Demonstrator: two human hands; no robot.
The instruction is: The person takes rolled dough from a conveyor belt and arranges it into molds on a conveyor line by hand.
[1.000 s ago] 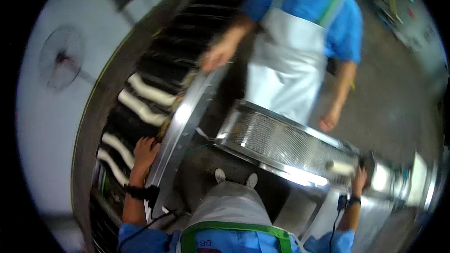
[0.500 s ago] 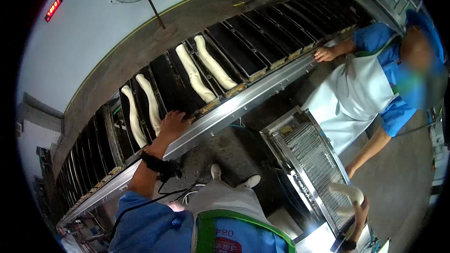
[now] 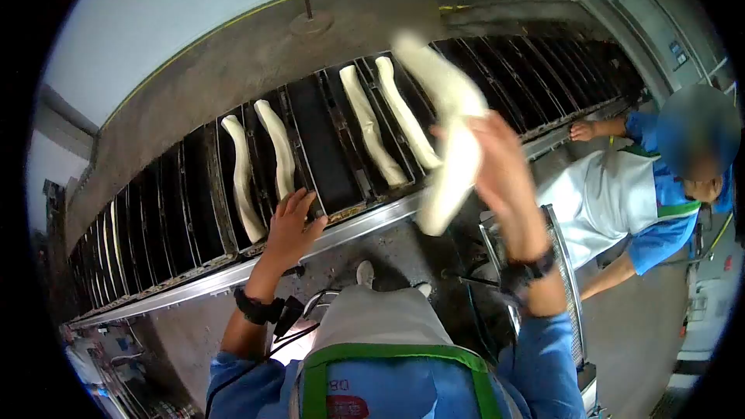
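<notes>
My right hand (image 3: 500, 163) is closed on a long, pale dough roll (image 3: 454, 105), slightly blurred, raised above the row of dark trays (image 3: 322, 140). The roll's upper end bends to the left and its lower end hangs over the metal rail (image 3: 361, 229). My left hand (image 3: 291, 225) has its fingers spread at the front edge of the trays, close to the near end of a dough roll (image 3: 278, 151). Left of that lies another dough roll (image 3: 243, 178). Two further rolls, a left one (image 3: 371, 128) and a right one (image 3: 405, 112), lie in trays between my hands.
A co-worker in a white apron (image 3: 601, 198) stands at the right, one hand (image 3: 583, 131) at the rail. A metal mesh stand (image 3: 574, 295) is partly hidden behind my right arm. Beyond the trays stands a fan base (image 3: 312, 24) on the floor.
My right hand has come from the mesh stand to above the trays, carrying the dough roll. My left hand stays at the tray edge. The view has shifted.
</notes>
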